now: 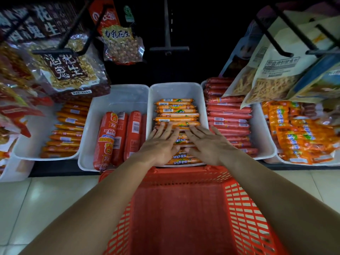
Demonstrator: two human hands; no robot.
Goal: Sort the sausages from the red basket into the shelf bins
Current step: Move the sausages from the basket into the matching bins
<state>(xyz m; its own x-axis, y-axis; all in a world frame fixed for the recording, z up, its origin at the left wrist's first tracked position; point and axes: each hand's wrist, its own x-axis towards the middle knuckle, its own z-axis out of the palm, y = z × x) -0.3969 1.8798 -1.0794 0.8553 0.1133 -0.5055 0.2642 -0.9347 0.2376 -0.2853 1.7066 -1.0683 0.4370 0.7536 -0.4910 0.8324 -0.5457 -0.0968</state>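
The red basket [184, 208] stands on the floor below the shelf, and no sausages show inside it. Straight ahead, a white middle bin [176, 91] holds a stack of thin orange corn sausages [175, 109]. My left hand [160, 144] and my right hand [206, 144] lie flat side by side on the near part of that stack, fingers straight and pressing down. Thick red sausages [117, 138] fill the white bin [117, 96] to the left. A white bin [263, 137] on the right carries thin red sausages [228, 116].
A far-left bin [27, 150] holds thin orange sausages. Orange multi-pack sausages [298, 133] lie at the far right. Snack bags [70, 70] hang from black hooks above the bins, partly covering the left and right ones. Pale tiled floor [36, 199] surrounds the basket.
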